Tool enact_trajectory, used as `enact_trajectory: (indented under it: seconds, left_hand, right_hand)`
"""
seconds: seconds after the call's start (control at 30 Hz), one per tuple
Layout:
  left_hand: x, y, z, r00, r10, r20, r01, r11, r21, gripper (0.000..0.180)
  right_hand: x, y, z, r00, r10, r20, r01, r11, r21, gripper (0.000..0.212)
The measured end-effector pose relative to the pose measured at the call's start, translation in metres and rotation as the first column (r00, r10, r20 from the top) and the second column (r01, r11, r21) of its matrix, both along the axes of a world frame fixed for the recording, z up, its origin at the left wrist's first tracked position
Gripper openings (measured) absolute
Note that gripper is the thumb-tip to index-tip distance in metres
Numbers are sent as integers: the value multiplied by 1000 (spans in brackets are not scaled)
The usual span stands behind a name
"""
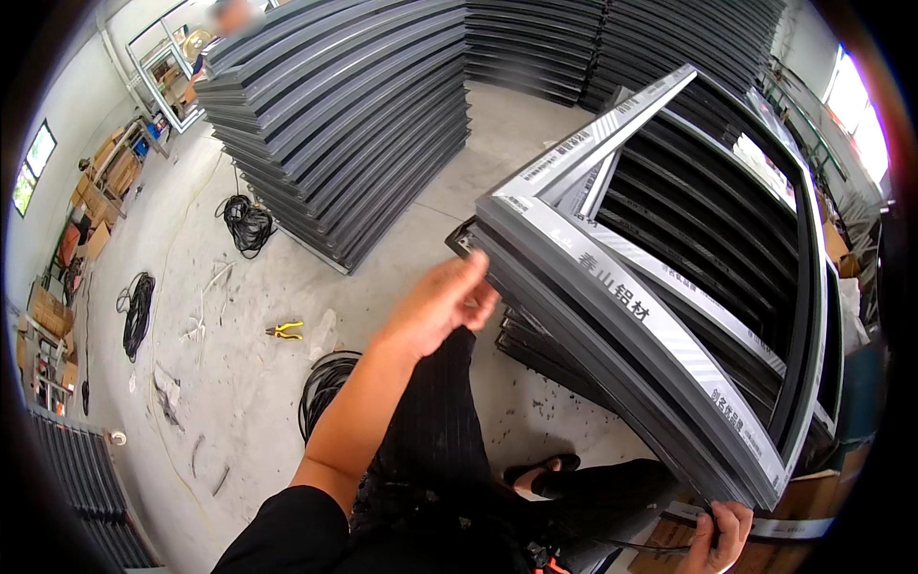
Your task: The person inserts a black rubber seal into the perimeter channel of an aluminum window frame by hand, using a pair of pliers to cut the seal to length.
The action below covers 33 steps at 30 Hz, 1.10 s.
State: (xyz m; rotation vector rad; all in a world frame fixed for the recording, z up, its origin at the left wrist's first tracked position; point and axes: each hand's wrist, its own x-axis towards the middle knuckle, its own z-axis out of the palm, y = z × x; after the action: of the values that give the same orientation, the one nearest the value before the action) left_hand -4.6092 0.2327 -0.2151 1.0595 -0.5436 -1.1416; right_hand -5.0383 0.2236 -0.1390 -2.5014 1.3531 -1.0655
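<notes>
Hand Positions at Film-Covered Frame

The right hand (717, 538), at the lower right of the frame of view, closes its thumb and fingers on a thin black strip (655, 548) just beside the near corner of the metal frame. The left hand (435, 304), at center, has its fingers partly curled and its thumb at the left corner of the same part; whether it grips anything there cannot be determined.

The metal frame (622, 298) occupies the right half of the view. It is dark gray, carries printed white film along its visible faces, and lies tilted over other dark frames. A cardboard box (803, 493) is located below it at the lower right. A sandal (564, 466) is visible at lower center.

On the gray floor (277, 402), left of the left forearm, are 1 black coil (325, 387) and, above it, yellow-handled pliers (285, 330). 2 further coils lie toward the left, 1 of them near the base of a tall stack (354, 124) of dark frames at upper center-left.

Beyond, more stacked profiles (535, 48) line the top of the view. A person (232, 17) is partly visible behind the tall stack, at upper left.
</notes>
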Motion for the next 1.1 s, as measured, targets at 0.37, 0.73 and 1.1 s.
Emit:
enact_trajectory:
  seconds: [0.37,0.73,1.1]
  left_hand:
    - [-17,-3,-5,998,53,-35,-55,996,-68,37]
    - [-37,15,3,989,79,-123,-91,991,-102,40]
    - [-9,0,-3,972,230,35,-226,969,-96,34]
  right_hand:
    - [17,-23,45,999,52,-8,-51,942,-332,8]
    - [25,-61,140,889,140,-435,-243,952,-189,13]
    - [-1,-31,79,951,289,-110,-213,871,442,20]
